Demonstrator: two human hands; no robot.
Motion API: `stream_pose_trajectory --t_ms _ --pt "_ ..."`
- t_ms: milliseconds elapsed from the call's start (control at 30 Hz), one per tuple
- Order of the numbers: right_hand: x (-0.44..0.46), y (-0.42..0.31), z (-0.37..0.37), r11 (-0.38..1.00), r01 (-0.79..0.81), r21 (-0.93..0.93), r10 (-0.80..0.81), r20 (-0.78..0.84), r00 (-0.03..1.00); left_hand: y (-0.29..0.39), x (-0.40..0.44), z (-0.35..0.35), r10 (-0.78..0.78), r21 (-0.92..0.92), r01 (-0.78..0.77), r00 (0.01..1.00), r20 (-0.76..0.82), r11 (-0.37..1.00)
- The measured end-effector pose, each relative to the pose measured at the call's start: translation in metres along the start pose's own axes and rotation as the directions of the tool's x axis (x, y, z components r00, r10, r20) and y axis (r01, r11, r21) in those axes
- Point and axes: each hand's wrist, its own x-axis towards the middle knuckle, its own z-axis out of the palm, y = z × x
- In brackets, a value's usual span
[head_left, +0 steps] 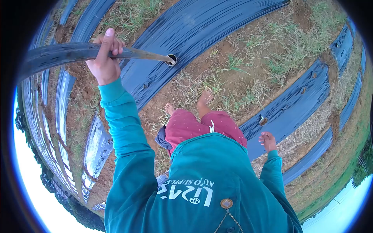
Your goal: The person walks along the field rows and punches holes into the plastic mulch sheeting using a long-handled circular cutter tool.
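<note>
Teal shirt (210, 163) with white lettering is spreading just below the camera. The left hand (105, 62) is gripping a long pole (70, 53), whose far end is meeting a round hole (173, 58) in black plastic sheet (194, 23). The right hand (268, 142) is hanging at the side, fingers loosely curling. Bare feet (204, 101) are standing on grassy soil (248, 83).

Open field (326, 186), patchy grass (291, 64), brown soil (224, 50), bright sky (330, 217), probably trees (363, 166) beyond
</note>
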Motion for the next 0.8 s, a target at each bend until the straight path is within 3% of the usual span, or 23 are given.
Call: stream_pose_trajectory --t_ms 100,167,200,267,367,633,800 --pt "0.0 0.014 -0.001 0.999 -0.033 0.034 0.033 0.012 0.999 0.065 0.01 0.029 0.11 0.028 -0.113 0.989 0.098 0.993" --pt "0.012 0.011 -0.003 0.998 -0.012 0.063 0.011 0.011 1.0 0.101 0.019 0.035 0.09 -0.042 -0.086 0.989 0.115 0.995" --pt "0.009 0.012 -0.002 0.997 -0.005 0.076 0.005 0.009 1.0 0.12 0.027 0.031 0.023 -0.08 -0.004 0.971 0.238 0.997" --pt "0.015 0.008 0.003 0.992 0.013 0.129 -0.014 0.009 1.0 0.148 0.037 0.035 0.029 0.014 -0.034 0.963 0.269 0.999" --pt "0.015 0.013 -0.002 0.981 -0.002 0.195 0.003 -0.004 1.0 0.175 0.055 0.036 0.017 -0.059 0.007 0.917 0.399 0.998" --pt "0.021 0.006 0.003 0.978 -0.056 0.202 0.061 -0.016 0.998 0.183 0.071 0.066 0.138 -0.031 -0.134 0.97 0.201 0.99" --pt "0.026 -0.021 -0.007 0.973 -0.084 0.215 0.099 -0.06 0.993 0.109 0.078 0.113 0.107 -0.039 -0.105 0.993 0.041 0.994"
